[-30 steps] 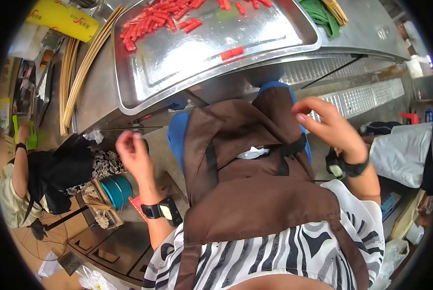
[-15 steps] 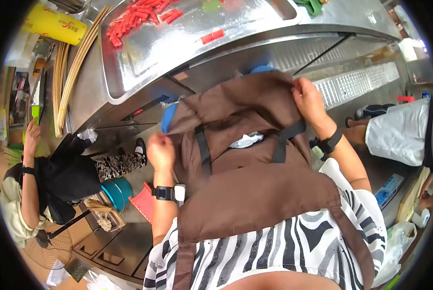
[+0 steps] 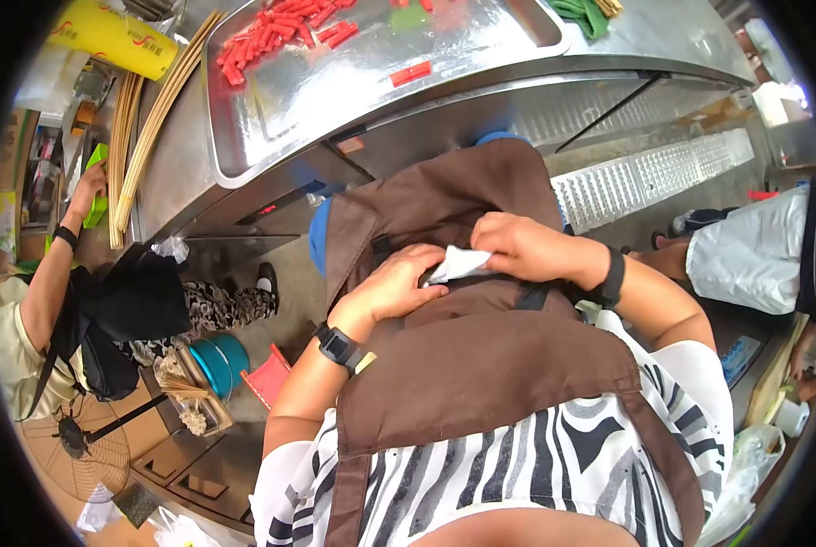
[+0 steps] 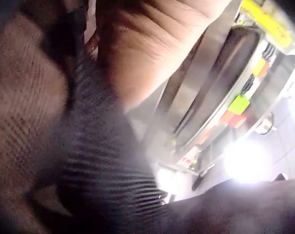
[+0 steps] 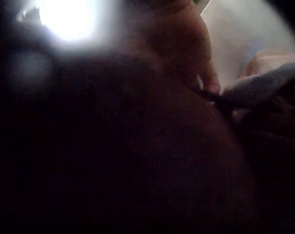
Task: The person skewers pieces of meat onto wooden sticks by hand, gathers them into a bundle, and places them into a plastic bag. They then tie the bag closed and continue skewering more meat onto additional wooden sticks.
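In the head view, a crumpled white wad (image 3: 463, 263), thin like tissue or plastic, sticks out of the front of the brown apron (image 3: 490, 374). My right hand (image 3: 531, 248) pinches its right side with curled fingers. On its left side is my left hand (image 3: 399, 281), with forefinger and thumb about the wad's lower left corner. The apron's folds hide some fingertips. In the left wrist view the heel of my left hand (image 4: 152, 48) fills the top. The right wrist view is dark, with my right hand's fingers near a pale edge of the wad (image 5: 264, 87).
A steel tray (image 3: 271, 146) with red pieces (image 3: 276, 32) sits on the metal counter ahead. Bamboo skewers (image 3: 157, 128) and a yellow roll (image 3: 116, 41) lie left of it. Another person (image 3: 89, 319) stands at left, near a teal bucket (image 3: 218, 365) and red stool (image 3: 267, 376).
Both hands have come inward from the apron's sides to the white wad at its middle. At left, the other person's arm has reached to a green object.
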The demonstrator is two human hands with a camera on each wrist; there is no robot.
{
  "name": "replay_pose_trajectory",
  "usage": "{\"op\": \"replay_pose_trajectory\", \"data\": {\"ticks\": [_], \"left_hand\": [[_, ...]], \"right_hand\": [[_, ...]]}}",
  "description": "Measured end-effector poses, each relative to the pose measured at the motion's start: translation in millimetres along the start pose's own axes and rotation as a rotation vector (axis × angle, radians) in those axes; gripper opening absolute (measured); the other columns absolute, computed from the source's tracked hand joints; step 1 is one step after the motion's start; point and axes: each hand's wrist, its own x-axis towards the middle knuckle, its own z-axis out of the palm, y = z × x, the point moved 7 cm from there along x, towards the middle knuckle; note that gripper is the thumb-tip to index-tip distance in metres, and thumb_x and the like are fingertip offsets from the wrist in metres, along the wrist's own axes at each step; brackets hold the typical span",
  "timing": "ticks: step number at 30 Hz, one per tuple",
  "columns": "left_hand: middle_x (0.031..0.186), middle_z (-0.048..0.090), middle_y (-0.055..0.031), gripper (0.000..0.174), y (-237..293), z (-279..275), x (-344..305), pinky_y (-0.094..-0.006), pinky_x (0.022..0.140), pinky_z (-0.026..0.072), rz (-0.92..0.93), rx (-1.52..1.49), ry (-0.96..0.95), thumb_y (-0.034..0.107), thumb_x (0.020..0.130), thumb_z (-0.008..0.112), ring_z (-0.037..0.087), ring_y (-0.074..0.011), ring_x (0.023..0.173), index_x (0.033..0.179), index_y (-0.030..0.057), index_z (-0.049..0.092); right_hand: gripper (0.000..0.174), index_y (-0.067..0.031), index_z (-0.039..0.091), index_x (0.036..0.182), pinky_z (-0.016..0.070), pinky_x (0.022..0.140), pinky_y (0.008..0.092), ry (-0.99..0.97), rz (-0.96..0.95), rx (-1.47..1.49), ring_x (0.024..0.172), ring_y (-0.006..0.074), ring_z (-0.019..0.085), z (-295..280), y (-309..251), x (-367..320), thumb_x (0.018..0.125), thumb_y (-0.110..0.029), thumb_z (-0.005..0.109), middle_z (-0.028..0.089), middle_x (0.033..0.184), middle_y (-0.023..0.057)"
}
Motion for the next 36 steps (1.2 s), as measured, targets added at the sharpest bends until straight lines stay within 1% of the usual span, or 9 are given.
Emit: {"op": "replay_pose_trajectory", "data": {"ticks": [3, 6, 10, 14, 19, 23, 28, 33, 36], "left_hand": [[0.113, 0.055, -0.0157, 0.042, -11, -4, 0, -0.0350, 0.092, 0.0397, -0.124, -0.159, 0.006, 0.012, 0.072, 0.066, 0.051, -0.0279, 0.109, 0.111, -0.0002, 0.054], [0.116, 0.055, -0.0147, 0.052, -14, -9, 1, -0.0344, 0.094, 0.0386, -0.248, -0.263, 0.031, 0.013, 0.070, 0.068, 0.050, -0.0277, 0.112, 0.118, 0.0017, 0.050], [0.119, 0.054, -0.0145, 0.074, 14, -30, 7, -0.0344, 0.096, 0.0376, 0.000, -0.269, 0.207, 0.017, 0.066, 0.073, 0.048, -0.0269, 0.116, 0.131, 0.0052, 0.039], [0.113, 0.056, -0.0064, 0.052, 6, -26, 21, -0.0272, 0.089, 0.0406, 0.014, -0.630, 0.129, 0.007, 0.076, 0.067, 0.052, -0.0125, 0.102, 0.123, 0.0004, 0.045], [0.096, 0.062, -0.0032, 0.023, -12, -34, 23, -0.0249, 0.078, 0.0465, -0.045, -0.917, 0.360, 0.000, 0.083, 0.052, 0.058, -0.0105, 0.086, 0.106, 0.0002, 0.057], [0.093, 0.061, -0.0047, 0.021, -15, -28, 30, -0.0249, 0.075, 0.0461, -0.001, -1.213, 0.327, 0.004, 0.083, 0.054, 0.057, -0.0107, 0.086, 0.104, -0.0002, 0.056], [0.093, 0.060, -0.0045, 0.026, -25, -34, 15, -0.0256, 0.078, 0.0449, -0.106, -0.890, 0.327, 0.012, 0.085, 0.057, 0.055, -0.0101, 0.088, 0.108, -0.0004, 0.054], [0.113, 0.056, -0.0091, 0.034, 19, -77, -10, -0.0299, 0.088, 0.0427, 0.071, -0.884, 0.227, 0.004, 0.082, 0.058, 0.053, -0.0164, 0.104, 0.115, -0.0008, 0.050], [0.109, 0.059, -0.0112, 0.035, 35, -139, -45, -0.0310, 0.085, 0.0455, 0.072, -0.758, 0.450, -0.001, 0.080, 0.054, 0.058, -0.0184, 0.097, 0.115, -0.0019, 0.050]], "right_hand": [[0.027, 0.0002, 0.053, 0.110, 0.0442, 0.082, 0.0273, 0.247, 0.392, 1.306, 0.097, 0.0114, 0.054, -29, 25, -18, 0.091, -0.018, 0.050, 0.060, 0.103, 0.0041], [0.026, 0.0003, 0.052, 0.111, 0.0470, 0.081, 0.0293, 0.536, 0.402, 1.676, 0.092, 0.0143, 0.058, -49, 31, -20, 0.093, -0.018, 0.047, 0.060, 0.102, 0.0072], [0.026, -0.0004, 0.051, 0.112, 0.0478, 0.080, 0.0292, 0.587, 0.373, 1.708, 0.091, 0.0143, 0.059, -40, 41, -8, 0.093, -0.018, 0.047, 0.060, 0.101, 0.0068], [0.029, -0.0012, 0.049, 0.116, 0.0471, 0.082, 0.0296, 0.640, 0.414, 1.702, 0.093, 0.0145, 0.058, -37, 38, -2, 0.094, -0.019, 0.046, 0.059, 0.104, 0.0066], [0.073, -0.0026, 0.028, 0.136, 0.0350, 0.097, 0.0319, 0.256, 0.228, 1.416, 0.116, 0.0167, 0.043, -34, 4, 3, 0.078, -0.023, 0.068, 0.047, 0.124, 0.0080], [0.063, -0.0010, 0.036, 0.131, 0.0377, 0.093, 0.0298, 0.079, 0.351, 1.131, 0.110, 0.0142, 0.047, -16, -2, 7, 0.077, -0.012, 0.065, 0.051, 0.120, 0.0064], [0.027, 0.0005, 0.061, 0.104, 0.0453, 0.080, 0.0263, 0.334, 0.470, 1.369, 0.090, 0.0111, 0.058, -23, 37, -15, 0.078, -0.004, 0.056, 0.063, 0.099, 0.0041], [0.042, -0.0001, 0.050, 0.113, 0.0473, 0.085, 0.0319, 0.636, 0.289, 1.614, 0.096, 0.0193, 0.060, -96, 40, -40, 0.072, -0.006, 0.059, 0.060, 0.107, 0.0096], [0.041, 0.0012, 0.049, 0.120, 0.0462, 0.089, 0.0385, 0.786, 0.149, 0.909, 0.100, 0.0236, 0.059, -148, 68, -76, 0.082, -0.012, 0.057, 0.058, 0.112, 0.0129]]}}
